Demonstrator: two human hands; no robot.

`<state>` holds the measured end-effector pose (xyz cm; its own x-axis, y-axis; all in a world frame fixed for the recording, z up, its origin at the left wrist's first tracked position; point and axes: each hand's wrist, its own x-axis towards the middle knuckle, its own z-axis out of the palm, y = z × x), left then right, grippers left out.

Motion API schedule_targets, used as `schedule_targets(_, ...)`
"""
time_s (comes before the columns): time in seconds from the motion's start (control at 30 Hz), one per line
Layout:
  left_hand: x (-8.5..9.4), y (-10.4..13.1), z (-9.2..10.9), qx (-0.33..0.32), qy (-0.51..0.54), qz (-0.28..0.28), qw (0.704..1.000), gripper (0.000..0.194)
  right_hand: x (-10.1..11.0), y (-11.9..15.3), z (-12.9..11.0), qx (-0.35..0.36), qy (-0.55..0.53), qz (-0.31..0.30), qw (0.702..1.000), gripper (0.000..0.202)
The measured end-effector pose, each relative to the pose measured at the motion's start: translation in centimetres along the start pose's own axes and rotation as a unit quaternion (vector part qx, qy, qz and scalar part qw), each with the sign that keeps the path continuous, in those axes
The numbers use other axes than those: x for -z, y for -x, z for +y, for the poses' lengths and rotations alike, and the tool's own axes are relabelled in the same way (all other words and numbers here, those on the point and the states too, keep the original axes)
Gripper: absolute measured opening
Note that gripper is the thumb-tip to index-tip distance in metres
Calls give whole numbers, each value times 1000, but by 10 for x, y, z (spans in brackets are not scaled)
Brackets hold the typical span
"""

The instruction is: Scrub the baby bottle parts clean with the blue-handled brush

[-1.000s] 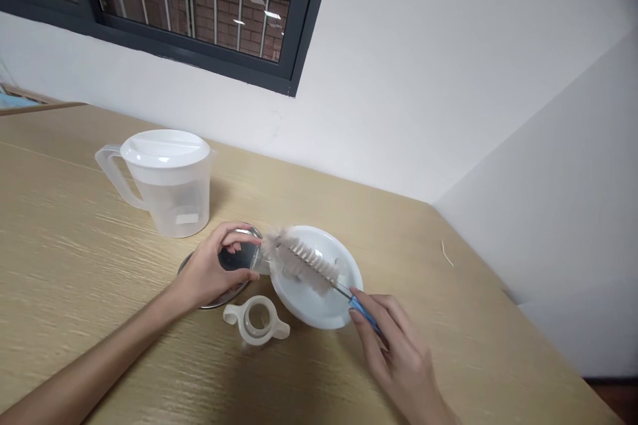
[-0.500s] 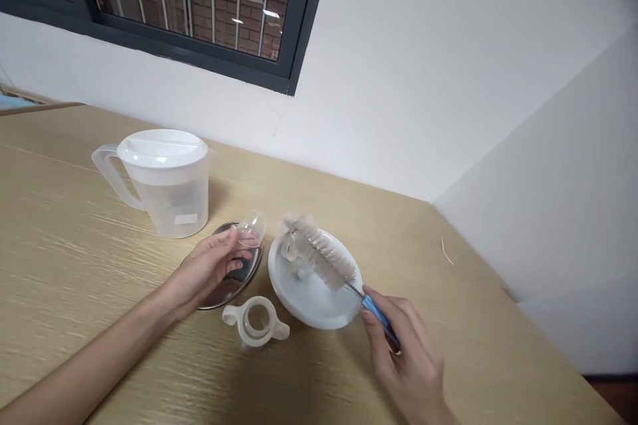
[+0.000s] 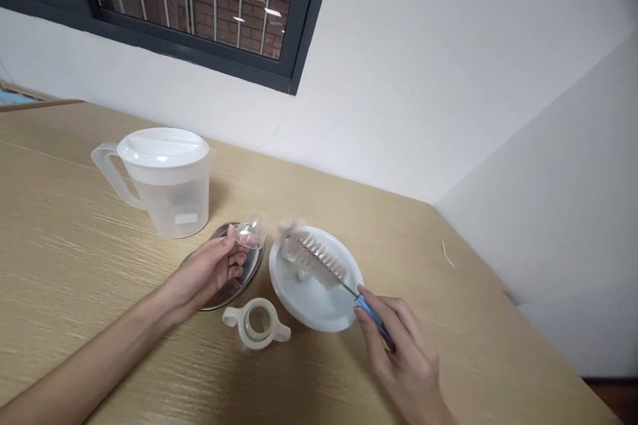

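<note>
The bristly, cylindrical brush (image 3: 319, 257) slants from the hands' right (image 3: 406, 352) one.

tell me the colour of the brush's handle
The handle is blue, best seen in the head view, just below the brush's bristles.

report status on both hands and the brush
Left hand holding clear piece over metal tray. Right hand gripping brush by handle, bristles above white bowl. Two-handled ring near bowl.

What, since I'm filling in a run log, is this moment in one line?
left hand: holds clear cup | right hand: holds brush | bristles: over white bowl | two-handled piece, lidded jug: on table
</note>
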<state>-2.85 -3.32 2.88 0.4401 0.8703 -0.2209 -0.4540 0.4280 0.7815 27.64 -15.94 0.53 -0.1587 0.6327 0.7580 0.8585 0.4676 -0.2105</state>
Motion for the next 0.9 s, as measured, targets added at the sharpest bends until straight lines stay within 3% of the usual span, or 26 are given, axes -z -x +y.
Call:
schedule_targets(0.17, 1, -1, -1, -3, 2, -1, 1000, 41, 4, 1, -2, 1, -3, 15, 1000, 44)
schedule_targets(0.3, 4, -1, -2, -8, -12, 10, 1000, 39, 4, 3, -6, 27, -17, -12, 999, 50)
schedule_targets(0.5, 4, -2, -2, -14, -22, 8, 1000, 40, 0, 2, 1, -8, -6, -13, 1000, 45)
schedule_targets(0.67, 8, -4, -4, -50, -108, 14, 993, 40, 2, 0, 1, -8, 6, 9, 1000, 40)
schedule_targets(0.8, 15, -8, -7, -118, -239, 2, 964, 47, 5, 1, -1, -14, 6, 29, 999, 39)
schedule_targets(0.9, 17, -9, -10, -216, -389, 20, 895, 48, 6, 2, -1, -15, 3, 38, 999, 38)
